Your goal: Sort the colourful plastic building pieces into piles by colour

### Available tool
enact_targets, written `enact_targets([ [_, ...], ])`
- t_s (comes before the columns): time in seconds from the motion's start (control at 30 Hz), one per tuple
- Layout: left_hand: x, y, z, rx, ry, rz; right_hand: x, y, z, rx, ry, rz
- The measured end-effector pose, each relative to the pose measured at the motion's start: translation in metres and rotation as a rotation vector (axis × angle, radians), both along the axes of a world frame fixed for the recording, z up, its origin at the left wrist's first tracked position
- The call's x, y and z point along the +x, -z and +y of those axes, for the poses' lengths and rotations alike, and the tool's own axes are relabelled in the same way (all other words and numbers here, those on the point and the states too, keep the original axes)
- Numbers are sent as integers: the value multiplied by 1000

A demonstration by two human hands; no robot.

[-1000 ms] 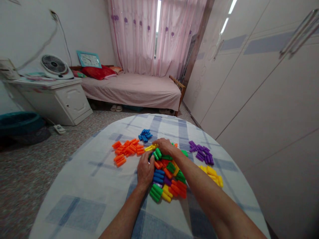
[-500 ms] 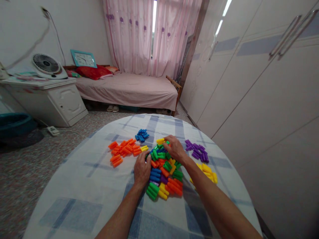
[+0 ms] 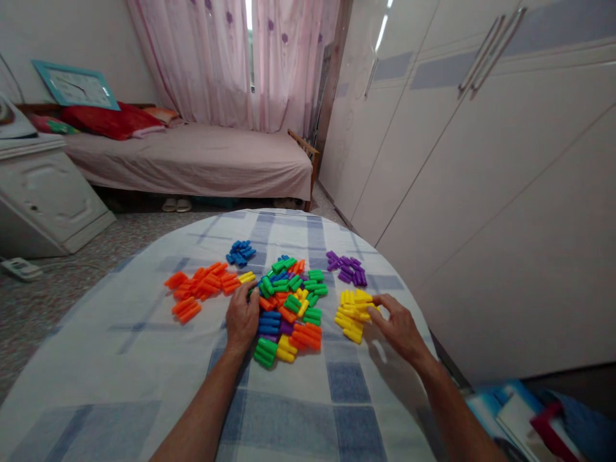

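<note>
A mixed pile of coloured plastic pegs (image 3: 289, 305) lies in the middle of a round table with a checked cloth (image 3: 144, 378). My left hand (image 3: 243, 319) rests flat against the pile's left edge, fingers stretched out. My right hand (image 3: 397, 324) sits at the right side of a yellow peg group (image 3: 353, 309), its fingertips touching the nearest yellow pegs, fingers apart. Sorted groups lie around: orange pegs (image 3: 199, 289) to the left, blue pegs (image 3: 240, 253) at the back, purple pegs (image 3: 346, 267) at the back right.
A bed with a pink cover (image 3: 192, 160) stands beyond the table, red pillows (image 3: 103, 119) on it. White wardrobe doors (image 3: 481, 167) fill the right side. A white cabinet (image 3: 43, 192) stands at the left. Books or papers (image 3: 520, 417) lie low at the right.
My right hand moved from the back of the mixed pile over to the yellow group on the right. The view swung right. My left hand stayed at the pile's left edge.
</note>
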State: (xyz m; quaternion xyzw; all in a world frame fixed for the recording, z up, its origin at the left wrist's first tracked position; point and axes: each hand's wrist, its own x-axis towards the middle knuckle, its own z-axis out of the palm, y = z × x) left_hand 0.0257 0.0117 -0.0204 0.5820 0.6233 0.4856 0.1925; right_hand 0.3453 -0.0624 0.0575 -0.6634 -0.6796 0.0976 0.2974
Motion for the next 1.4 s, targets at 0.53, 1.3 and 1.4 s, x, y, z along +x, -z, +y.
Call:
enact_targets([
  [0.53, 1, -3, -3, 9, 13, -31, 6, 18, -10, 26, 72, -188],
  [1.3, 6, -4, -4, 4, -68, -76, -242, -11, 163, -291, -586, -493],
  [1.4, 7, -5, -4, -1, -71, -56, -243, -7, 172, -345, -583, -529],
])
